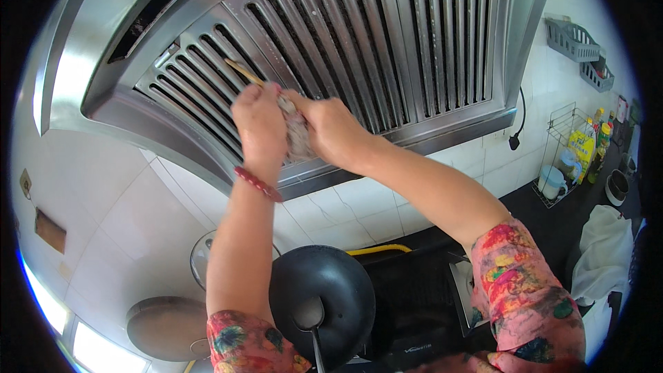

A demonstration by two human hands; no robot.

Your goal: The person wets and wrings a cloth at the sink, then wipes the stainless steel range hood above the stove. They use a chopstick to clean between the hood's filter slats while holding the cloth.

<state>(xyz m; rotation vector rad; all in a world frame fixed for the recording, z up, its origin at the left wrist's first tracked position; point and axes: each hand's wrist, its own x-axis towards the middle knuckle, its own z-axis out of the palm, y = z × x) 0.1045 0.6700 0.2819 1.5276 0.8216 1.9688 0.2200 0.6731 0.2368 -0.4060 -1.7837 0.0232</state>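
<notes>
Both my hands are raised in front of the slotted metal filter panels of a range hood (331, 52). My left hand (260, 127), with a red bracelet at the wrist, closes around a thin wooden stick (244, 72), whose tip points up and left at the left panel's slots. My right hand (331, 129) grips a greyish wet-looking cloth (297, 134) that hangs between the two hands. The cloth seems to touch my left hand's fingers too; how it meets the stick is hidden.
Below, a black wok (336, 290) holds a metal ladle (309, 316) beside the gas hob (414, 305). A glass lid (199, 259) and a round wooden board (166, 329) are at the left. A wire rack (549, 166) with jars and bottles stands right, near a white cloth (603, 254).
</notes>
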